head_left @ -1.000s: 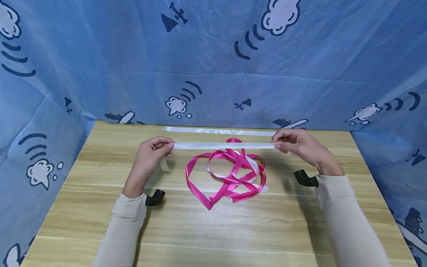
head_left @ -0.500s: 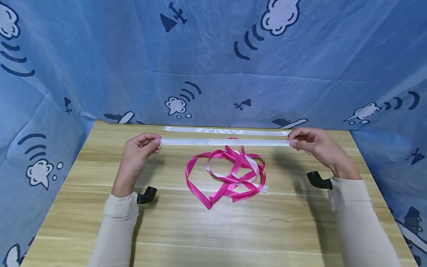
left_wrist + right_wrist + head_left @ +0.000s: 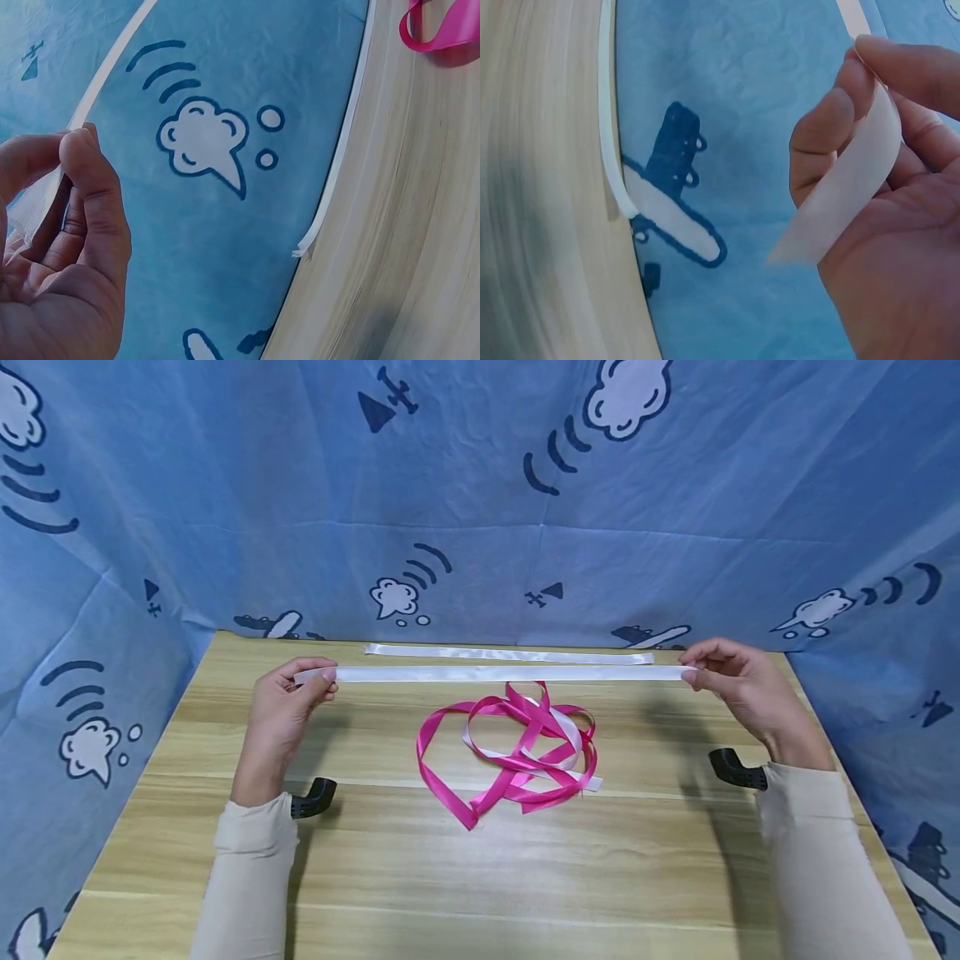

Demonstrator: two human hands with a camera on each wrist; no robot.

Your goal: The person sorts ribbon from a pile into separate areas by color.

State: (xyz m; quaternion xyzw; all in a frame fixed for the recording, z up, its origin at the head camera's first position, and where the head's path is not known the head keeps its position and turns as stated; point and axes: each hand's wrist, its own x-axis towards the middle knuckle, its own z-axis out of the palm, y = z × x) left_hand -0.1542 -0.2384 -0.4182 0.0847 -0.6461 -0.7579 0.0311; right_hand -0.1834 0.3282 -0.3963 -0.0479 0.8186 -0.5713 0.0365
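A white satin ribbon (image 3: 510,674) is stretched straight and level above the table between my two hands. My left hand (image 3: 288,697) pinches it near one end between thumb and forefinger; a short tail (image 3: 34,214) lies inside that palm in the left wrist view. At the other side my right hand (image 3: 738,689) pinches the ribbon the same way, and a loose end (image 3: 847,184) curls down past the palm in the right wrist view. Below the taut strip, a tangle of pink ribbon (image 3: 438,781) with a white length looped through it lies on the table.
A second white ribbon (image 3: 510,654) lies straight along the back edge of the wooden table (image 3: 480,893). Behind it rises a blue printed cloth (image 3: 480,485), which also covers both sides.
Both hands have moved apart, the left to the left and the right to the right. The span of white ribbon between them has grown longer and shifted slightly toward the back.
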